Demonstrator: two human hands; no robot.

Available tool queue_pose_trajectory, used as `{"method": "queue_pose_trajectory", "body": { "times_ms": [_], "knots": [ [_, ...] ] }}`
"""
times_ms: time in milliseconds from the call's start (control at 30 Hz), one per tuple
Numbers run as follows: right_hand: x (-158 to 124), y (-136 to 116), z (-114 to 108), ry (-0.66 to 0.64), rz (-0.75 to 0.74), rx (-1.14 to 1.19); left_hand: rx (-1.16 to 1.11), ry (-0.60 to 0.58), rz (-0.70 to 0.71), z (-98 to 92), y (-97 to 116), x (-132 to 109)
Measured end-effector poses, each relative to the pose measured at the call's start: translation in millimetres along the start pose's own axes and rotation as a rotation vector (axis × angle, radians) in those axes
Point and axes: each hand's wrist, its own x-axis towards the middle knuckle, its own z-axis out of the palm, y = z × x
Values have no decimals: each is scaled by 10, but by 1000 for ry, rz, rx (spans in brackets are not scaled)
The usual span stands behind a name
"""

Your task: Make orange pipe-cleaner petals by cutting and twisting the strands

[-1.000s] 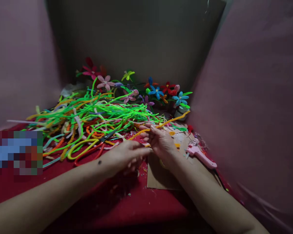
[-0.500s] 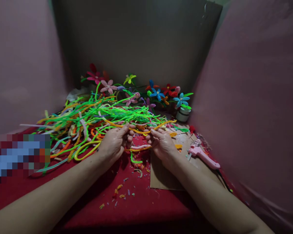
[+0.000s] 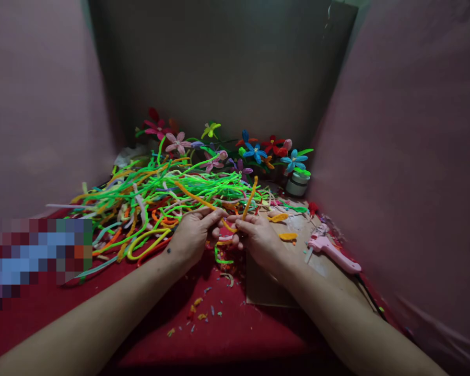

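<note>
Both hands meet at the middle of a red cloth (image 3: 238, 324), each pinching the same orange pipe cleaner (image 3: 203, 201). My left hand (image 3: 194, 235) grips it with fingers closed, one length running up and left over the pile. My right hand (image 3: 258, 237) is closed on the other part, whose end (image 3: 251, 193) stands bent upward. The two lengths form a V between my fingertips. Behind them lies a big tangle of green, orange, yellow and pink pipe cleaners (image 3: 156, 193).
Finished pipe-cleaner flowers (image 3: 254, 151) stand along the back wall beside a small white jar (image 3: 297, 184). A pink glue gun (image 3: 331, 251) lies at the right on a cardboard sheet (image 3: 270, 287). Small cut scraps (image 3: 198, 313) dot the cloth. Pink walls close in on both sides.
My left hand came up from the cloth and took hold of the orange pipe cleaner. The hands drew together and the straight piece is now bent into a V.
</note>
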Motion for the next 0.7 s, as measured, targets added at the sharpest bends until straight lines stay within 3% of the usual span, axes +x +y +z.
{"method": "queue_pose_trajectory", "body": {
  "times_ms": [233, 400, 700],
  "knots": [
    [-94, 37, 60, -258, 74, -108, -2, -183, -106, -1, -5, -19],
    [-131, 75, 100, -239, 77, -144, -47, -268, -163, -40, -71, -24],
    [-119, 81, 79, -240, 22, -287, 48, -242, -206, -75, 13, -26]
  ]
}}
